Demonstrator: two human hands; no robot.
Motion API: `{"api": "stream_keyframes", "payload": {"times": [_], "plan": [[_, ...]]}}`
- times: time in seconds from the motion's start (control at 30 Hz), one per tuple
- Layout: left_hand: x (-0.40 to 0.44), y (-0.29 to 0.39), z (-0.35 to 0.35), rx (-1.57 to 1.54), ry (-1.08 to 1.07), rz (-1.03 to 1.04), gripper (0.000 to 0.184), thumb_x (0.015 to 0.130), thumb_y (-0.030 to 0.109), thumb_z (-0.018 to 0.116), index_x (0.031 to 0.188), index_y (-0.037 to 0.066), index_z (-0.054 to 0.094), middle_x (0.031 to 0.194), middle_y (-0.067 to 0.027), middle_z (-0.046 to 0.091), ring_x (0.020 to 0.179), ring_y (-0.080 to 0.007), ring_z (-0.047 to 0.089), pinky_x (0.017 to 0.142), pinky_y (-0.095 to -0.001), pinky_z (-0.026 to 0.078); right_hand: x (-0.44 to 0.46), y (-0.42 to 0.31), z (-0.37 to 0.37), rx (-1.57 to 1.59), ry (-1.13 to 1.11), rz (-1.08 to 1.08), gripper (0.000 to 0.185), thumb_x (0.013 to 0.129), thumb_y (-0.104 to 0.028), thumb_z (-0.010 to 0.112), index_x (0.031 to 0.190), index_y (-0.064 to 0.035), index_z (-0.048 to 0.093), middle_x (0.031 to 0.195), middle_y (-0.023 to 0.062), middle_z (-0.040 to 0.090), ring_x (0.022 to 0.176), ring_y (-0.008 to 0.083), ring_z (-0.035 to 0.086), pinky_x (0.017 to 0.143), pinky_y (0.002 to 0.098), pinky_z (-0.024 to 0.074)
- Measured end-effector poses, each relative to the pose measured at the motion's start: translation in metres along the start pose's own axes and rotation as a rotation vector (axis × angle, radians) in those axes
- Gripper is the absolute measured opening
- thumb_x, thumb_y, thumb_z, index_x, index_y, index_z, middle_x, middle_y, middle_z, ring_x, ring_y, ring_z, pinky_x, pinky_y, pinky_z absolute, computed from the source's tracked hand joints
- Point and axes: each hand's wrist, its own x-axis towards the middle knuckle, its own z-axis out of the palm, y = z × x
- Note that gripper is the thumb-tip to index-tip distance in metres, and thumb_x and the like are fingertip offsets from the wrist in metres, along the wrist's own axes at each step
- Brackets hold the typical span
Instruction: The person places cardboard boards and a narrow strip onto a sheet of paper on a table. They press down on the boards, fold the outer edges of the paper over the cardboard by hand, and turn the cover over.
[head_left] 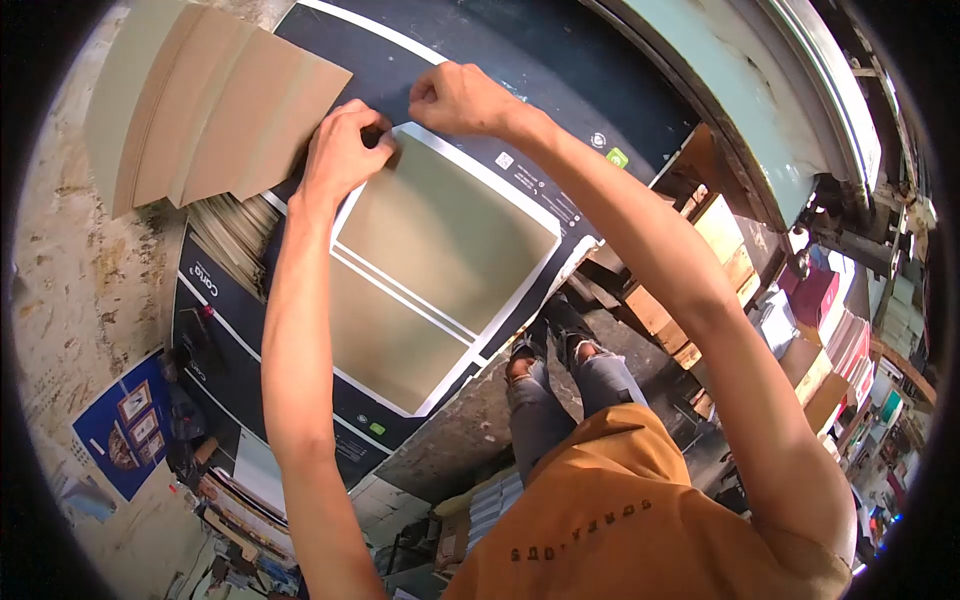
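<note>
A white sheet (pixel 447 151) lies on the dark work surface. On it are two greyish-brown boards, the upper board (pixel 455 225) and the lower board (pixel 395 335), with a narrow strip (pixel 405 292) between them. My left hand (pixel 340 155) is at the sheet's upper left corner, thumb resting at the upper board's corner. Its fingers are curled, with a gap between thumb and forefinger. Above the sheet's top edge, my right hand (pixel 463 98) is closed in a fist. Whatever may be inside it is hidden.
Fanned brown boards (pixel 240 110) lie left of my left hand, with a stack of sheets (pixel 232 240) below them. A pale green machine part (pixel 720 70) rises at upper right. Wooden blocks (pixel 655 310) stand right of my legs. A blue poster (pixel 125 425) is at lower left.
</note>
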Motion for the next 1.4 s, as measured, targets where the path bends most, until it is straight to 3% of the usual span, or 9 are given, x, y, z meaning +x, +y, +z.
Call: {"api": "stream_keyframes", "payload": {"times": [0.43,0.5,0.6,0.7,0.8,0.93,1.03,1.23,1.4], "plan": [[0.017,0.01,-0.007,0.039,-0.194,-0.115,0.031,0.076,0.022,0.073,0.094,-0.004,0.072,0.087,-0.017,0.071,0.078,-0.0299,0.069,0.077,-0.0411,0.055,0.011,0.004,-0.002,0.027,-0.016,-0.056,0.049,0.084,-0.032,0.066,0.122,-0.0016,0.072,0.119,0.0197,0.073,0.113,0.032,0.07,0.101,0.0383,0.0528],[0.013,0.012,-0.019,-0.101,-0.194,-0.162,0.029,0.077,0.022,0.073,0.092,-0.003,0.071,0.081,-0.013,0.07,0.073,-0.0228,0.066,0.073,-0.0369,0.054,0.011,0.007,-0.003,0.048,-0.076,-0.085,0.051,0.085,-0.039,0.068,0.121,-0.0034,0.073,0.12,0.0223,0.072,0.117,0.0316,0.068,0.103,0.0386,0.052],[0.005,-0.006,-0.028,-0.467,-0.202,-0.247,0.01,0.087,0.002,0.067,0.096,-0.001,0.068,0.088,-0.0012,0.069,0.08,-0.0062,0.063,0.071,-0.0212,0.049,0.001,0.0,-0.009,0.58,-0.473,0.132,0.056,0.094,-0.048,0.067,0.135,-0.0085,0.067,0.12,0.0216,0.072,0.108,0.0256,0.072,0.095,0.039,0.0563],[-0.003,-0.002,-0.03,-0.497,-0.14,-0.286,0.013,0.083,0.01,0.071,0.091,-0.001,0.07,0.077,0.0007,0.069,0.07,-0.0042,0.06,0.067,-0.0228,0.049,-0.029,0.011,-0.024,0.695,-0.776,0.242,0.065,0.099,-0.056,0.061,0.14,-0.0052,0.062,0.114,0.0188,0.074,0.094,0.019,0.075,0.083,0.0341,0.0596],[-0.001,-0.008,-0.019,-0.492,-0.117,-0.272,0.013,0.083,0.011,0.072,0.091,0.0,0.071,0.076,0.0011,0.069,0.069,-0.0036,0.06,0.066,-0.0221,0.049,-0.092,0.045,-0.029,0.903,-0.627,0.331,0.056,0.107,-0.043,0.054,0.139,0.0024,0.058,0.104,0.0118,0.074,0.078,0.0127,0.073,0.075,0.0289,0.0607],[0.0,-0.011,-0.006,-0.457,-0.092,-0.255,0.014,0.084,0.01,0.072,0.094,0.0,0.07,0.078,0.0016,0.067,0.07,-0.0037,0.06,0.066,-0.0213,0.049,-0.186,0.079,-0.03,1.144,-0.398,0.465,0.039,0.101,-0.02,0.067,0.132,0.0031,0.058,0.117,0.0126,0.07,0.098,0.0181,0.072,0.088,0.032,0.0609],[0.001,-0.005,-0.003,-0.406,-0.093,-0.277,0.015,0.085,0.004,0.07,0.099,-0.001,0.069,0.082,0.0017,0.066,0.075,-0.0037,0.061,0.069,-0.0204,0.049,-0.223,0.07,-0.016,1.17,-0.28,0.413,0.036,0.094,-0.007,0.07,0.127,0.0069,0.062,0.109,0.0081,0.071,0.087,0.0128,0.067,0.079,0.0256,0.0549],[-0.003,0.011,0.006,-0.231,-0.032,-0.251,0.028,0.081,0.005,0.071,0.109,0.0,0.068,0.089,-0.0028,0.068,0.077,-0.0103,0.06,0.072,-0.0275,0.053,-0.247,0.071,0.014,1.179,0.017,0.509,0.049,0.096,-0.007,0.068,0.14,0.0084,0.05,0.126,0.0184,0.067,0.114,0.0232,0.069,0.103,0.0359,0.0551],[-0.049,0.044,0.01,0.012,0.374,-0.076,0.047,0.085,0.01,0.072,0.13,0.002,0.061,0.113,-0.0146,0.066,0.097,-0.0298,0.062,0.09,-0.0392,0.052,-0.264,0.055,0.004,0.973,0.095,0.453,0.049,0.095,-0.009,0.064,0.14,0.0065,0.051,0.126,0.0239,0.068,0.113,0.0268,0.07,0.098,0.0376,0.0564]]}}
